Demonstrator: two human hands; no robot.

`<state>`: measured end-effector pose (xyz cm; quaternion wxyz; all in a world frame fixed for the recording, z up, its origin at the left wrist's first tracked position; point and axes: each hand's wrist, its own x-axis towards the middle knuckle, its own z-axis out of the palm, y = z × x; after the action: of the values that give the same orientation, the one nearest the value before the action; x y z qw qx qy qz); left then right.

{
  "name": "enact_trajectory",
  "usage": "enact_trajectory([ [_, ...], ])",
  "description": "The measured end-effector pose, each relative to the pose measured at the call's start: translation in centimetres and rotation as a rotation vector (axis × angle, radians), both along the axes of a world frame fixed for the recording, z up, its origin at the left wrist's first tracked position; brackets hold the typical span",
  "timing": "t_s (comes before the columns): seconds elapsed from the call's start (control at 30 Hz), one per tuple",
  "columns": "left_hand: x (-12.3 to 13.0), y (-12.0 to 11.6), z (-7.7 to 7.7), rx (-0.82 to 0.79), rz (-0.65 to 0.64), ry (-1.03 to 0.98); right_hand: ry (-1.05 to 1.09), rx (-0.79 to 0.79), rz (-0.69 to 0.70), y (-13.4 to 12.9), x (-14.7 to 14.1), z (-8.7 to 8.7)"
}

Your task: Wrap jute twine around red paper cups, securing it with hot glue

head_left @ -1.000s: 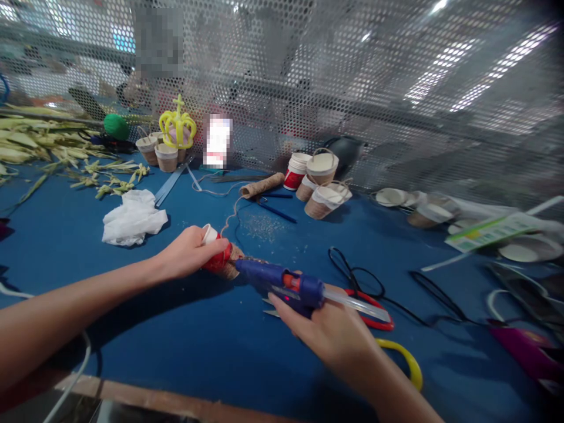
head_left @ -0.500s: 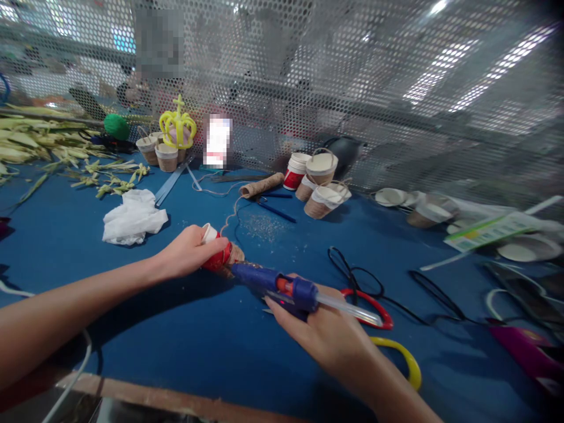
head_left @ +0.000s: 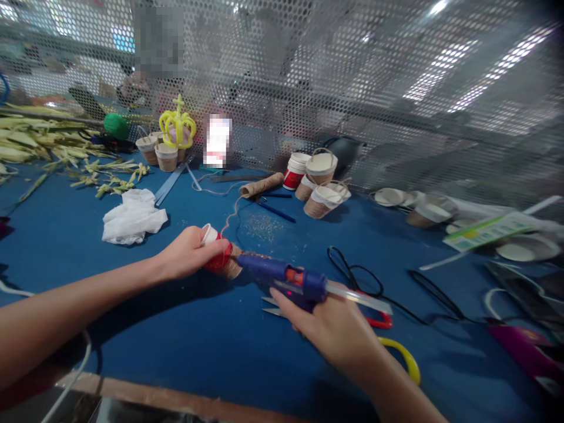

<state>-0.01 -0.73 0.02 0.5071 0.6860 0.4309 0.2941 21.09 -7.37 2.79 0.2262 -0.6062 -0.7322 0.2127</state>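
My left hand (head_left: 187,252) is wrapped round a small red and white paper cup (head_left: 215,258), tilted on its side, its white rim at the upper left. Brown twine is wound round the cup's lower end, and a strand runs up to the twine roll (head_left: 263,185). In my right hand (head_left: 328,323) is a blue glue gun (head_left: 282,276) with a clear glue stick in its back. Its nozzle points left at the twine-wound end, touching or almost touching it. Scissors with red and yellow handles (head_left: 403,358) lie partly under my right hand.
Twine-wrapped cups (head_left: 321,201) stand at the back, others lie right. A white cloth (head_left: 133,217), dried husks (head_left: 30,138), a yellow crown (head_left: 178,129) and a bright phone-like screen (head_left: 217,140) are left of centre. Black cable (head_left: 352,276) loops at right; perforated metal mesh (head_left: 273,70) closes the back.
My right hand and the glue gun have shifted slightly right, uncovering more of the scissors' blades. The cup in my left hand has turned slightly.
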Motion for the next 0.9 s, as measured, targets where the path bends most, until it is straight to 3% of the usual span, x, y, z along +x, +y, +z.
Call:
enact_trajectory([
  [0.1,-0.3,-0.2,-0.4,0.116,0.002,0.055,0.068,-0.06,-0.07,0.2,0.4,1.0],
  [0.2,-0.5,-0.6,-0.3,0.206,-0.056,0.048,0.268,-0.153,-0.107,1.0,1.1,1.5],
  [0.33,-0.4,-1.2,0.3,0.274,-0.115,0.025,0.507,-0.148,-0.186,2.9,2.4,0.7],
  [0.43,-0.3,-1.5,0.6,0.357,-0.134,0.039,0.433,-0.099,-0.284,4.5,3.2,-0.5],
  [0.6,-0.3,-1.6,0.3,0.53,-0.208,0.086,0.249,-0.122,-0.309,6.4,3.3,-1.9],
  [0.73,-0.3,-1.7,0.1,0.57,-0.236,0.089,0.159,-0.11,-0.36,7.2,3.2,-2.9],
  [0.9,-0.1,-1.9,0.3,0.574,-0.253,0.071,0.007,0.051,-0.38,7.1,2.7,-2.5],
])
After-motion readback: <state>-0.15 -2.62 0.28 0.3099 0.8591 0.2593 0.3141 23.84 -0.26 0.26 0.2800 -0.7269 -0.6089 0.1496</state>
